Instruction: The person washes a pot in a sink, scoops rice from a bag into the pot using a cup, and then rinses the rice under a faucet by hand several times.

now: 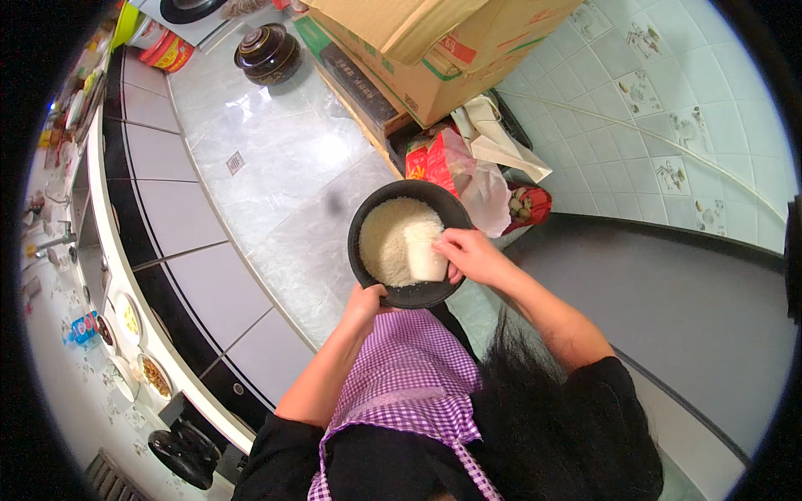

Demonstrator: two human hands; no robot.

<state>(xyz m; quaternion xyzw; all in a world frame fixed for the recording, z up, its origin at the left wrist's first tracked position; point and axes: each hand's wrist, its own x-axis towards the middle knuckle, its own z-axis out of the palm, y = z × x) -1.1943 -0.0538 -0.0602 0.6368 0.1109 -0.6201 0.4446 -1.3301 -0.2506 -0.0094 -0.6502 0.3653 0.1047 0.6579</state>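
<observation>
A round dark pot (418, 295) is held in front of my purple checked apron (407, 376). White rice grains (388, 241) cover much of its inside. My left hand (369, 302) grips the near rim, thumb over the edge. Over the right part of the pot, my right hand (467, 253) holds a pale cup (426, 260) by its side, tilted above the rice. Grains show at the cup's far end; whether they pour out or lie behind it, I cannot tell.
Cardboard boxes (401, 75) and a red plastic bag (435, 160) stand ahead. A lidded dark ceramic pot (268, 55) sits on the tiled floor (263, 194). Along the left runs a counter with plates of food (154, 376) and a sink (94, 250). At right is a dark grey surface (664, 300).
</observation>
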